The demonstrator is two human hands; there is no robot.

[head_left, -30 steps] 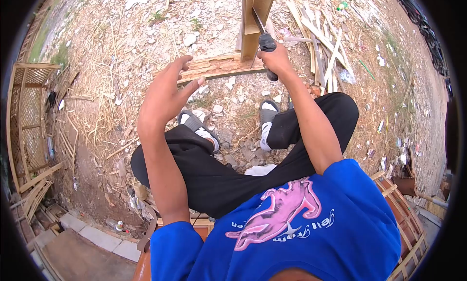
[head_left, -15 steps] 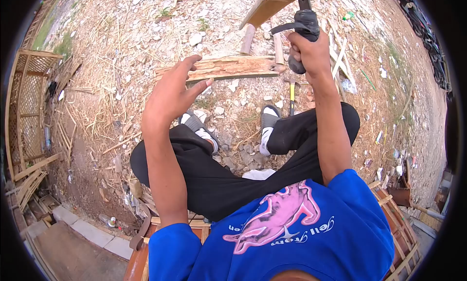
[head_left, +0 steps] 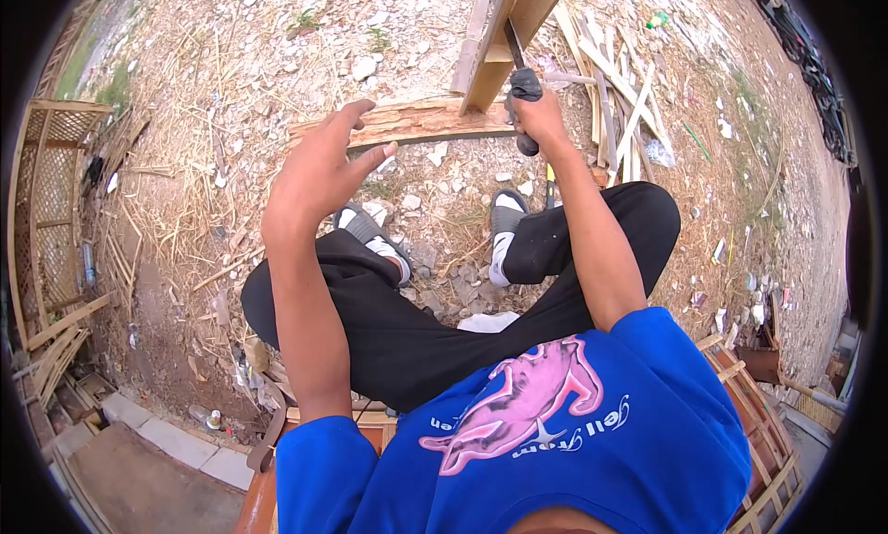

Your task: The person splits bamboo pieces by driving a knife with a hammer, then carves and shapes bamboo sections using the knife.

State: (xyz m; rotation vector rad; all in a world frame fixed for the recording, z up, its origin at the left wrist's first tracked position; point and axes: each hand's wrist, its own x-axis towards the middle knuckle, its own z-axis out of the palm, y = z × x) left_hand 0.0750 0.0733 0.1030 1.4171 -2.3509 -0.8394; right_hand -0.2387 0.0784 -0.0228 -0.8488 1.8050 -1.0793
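My right hand (head_left: 541, 122) is wrapped round the black taped handle of a machete (head_left: 525, 85). Its dark blade points away from me and runs into a wide yellowish piece of split bamboo (head_left: 495, 58), which stands tilted with its lower end on a rough wooden plank (head_left: 416, 122). How deep the blade sits in the bamboo is hard to see. My left hand (head_left: 319, 164) hovers over the plank's left end, fingers apart, holding nothing. Just beyond my right foot a hammer's yellow handle (head_left: 550, 184) lies on the ground, mostly hidden by my right arm.
Pale split strips (head_left: 620, 90) lie piled to the right of the bamboo. Stones, straw and litter cover the ground. A lattice frame (head_left: 51, 215) stands at the far left. My sandalled feet (head_left: 507, 224) rest close to the plank.
My right hand has come down and left with the machete. The bamboo piece, raised before, now has its lower end on the plank. My left hand has barely moved.
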